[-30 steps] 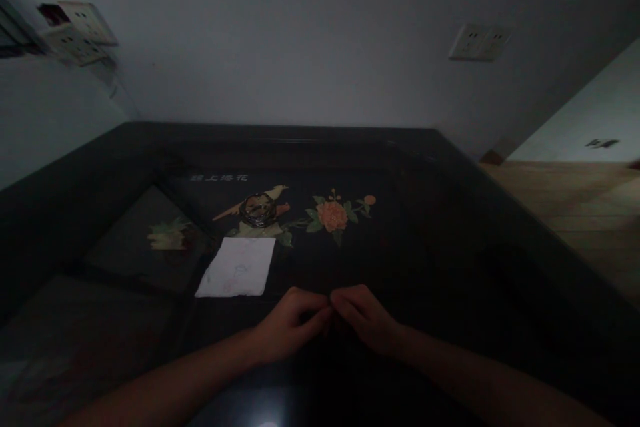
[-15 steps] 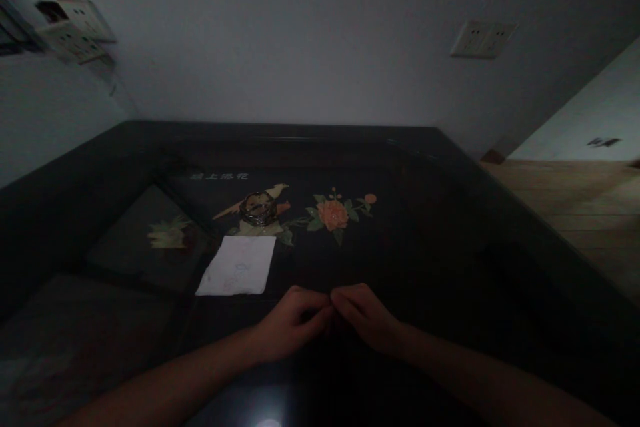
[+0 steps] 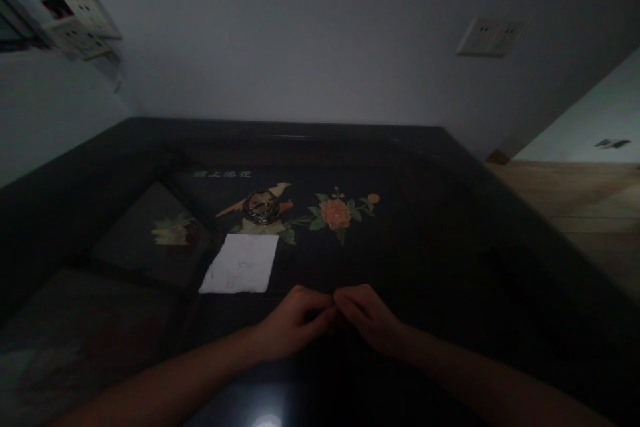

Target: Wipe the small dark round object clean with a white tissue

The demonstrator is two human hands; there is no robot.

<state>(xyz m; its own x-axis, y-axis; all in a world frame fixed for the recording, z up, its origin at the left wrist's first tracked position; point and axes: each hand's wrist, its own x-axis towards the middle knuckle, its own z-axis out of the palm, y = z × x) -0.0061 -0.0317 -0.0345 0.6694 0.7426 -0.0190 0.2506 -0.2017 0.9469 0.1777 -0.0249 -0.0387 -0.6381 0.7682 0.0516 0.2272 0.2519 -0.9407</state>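
Head view: left hand [image 3: 293, 323] and right hand [image 3: 367, 320] rest low on the dark surface [image 3: 450, 227], knuckles up. Their fingers [image 3: 320, 315] are curled narrow and meet tip to tip at the centre. Whether anything is pinched between them cannot be told (light too dim). The nearest loose thing, a white paper sheet [image 3: 241, 272], lies flat just beyond and left of the left hand, not touching it. A metal ring [image 3: 261, 207] sits beyond the sheet, beside the flower inlay [image 3: 335, 213].

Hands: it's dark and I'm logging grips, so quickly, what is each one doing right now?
Left hand: curled, fingertips pinched; whether it holds anything cannot be told.
Right hand: curled likewise; cannot be told.
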